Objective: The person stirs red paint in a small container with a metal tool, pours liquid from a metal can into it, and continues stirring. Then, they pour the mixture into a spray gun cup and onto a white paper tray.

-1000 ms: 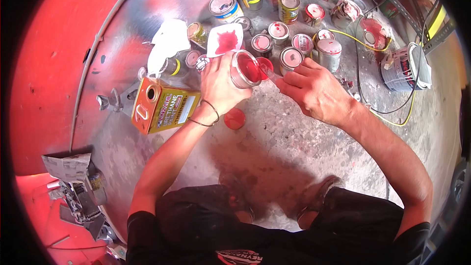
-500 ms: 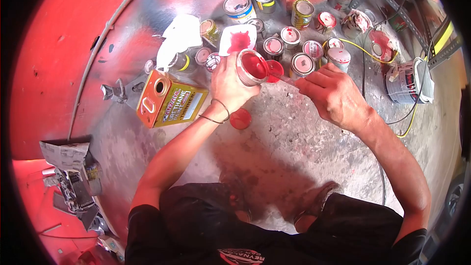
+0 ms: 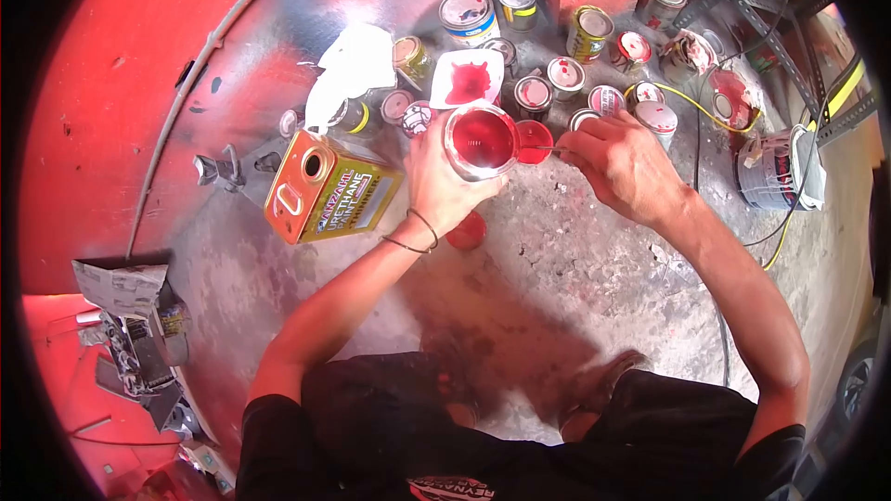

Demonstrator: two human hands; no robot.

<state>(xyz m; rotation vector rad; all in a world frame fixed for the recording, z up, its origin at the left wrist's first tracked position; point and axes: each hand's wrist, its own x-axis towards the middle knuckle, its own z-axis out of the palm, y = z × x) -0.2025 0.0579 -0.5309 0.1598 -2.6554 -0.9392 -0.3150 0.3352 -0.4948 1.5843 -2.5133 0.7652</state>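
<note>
My left hand [image 3: 444, 181] is wrapped round an open paint can [image 3: 483, 141], tilted so that the red paint inside shows. To its right, the fingers of my right hand [image 3: 626, 167] pinch a thin stirring stick [image 3: 554, 148]; most of the stick is hidden by the hand. Its tip reaches over a small red container [image 3: 533, 134] just right of the can. Behind the can lies a white tray [image 3: 438, 82] with a pool of red paint. A round red disc or lid [image 3: 467, 231] rests on the floor below my left hand.
A urethane paint thinner tin [image 3: 339, 199] stands left of my left hand. Several paint cans [image 3: 534, 93] crowd the floor ahead. A large bucket [image 3: 775, 172], a yellow cord [image 3: 710, 116] and a metal rack [image 3: 780, 37] are at the right. Folded cardboard [image 3: 121, 288] lies at the left.
The paint can has turned more upward toward me, showing more of its inside. The stick has moved away from the can's rim to over the small red container.
</note>
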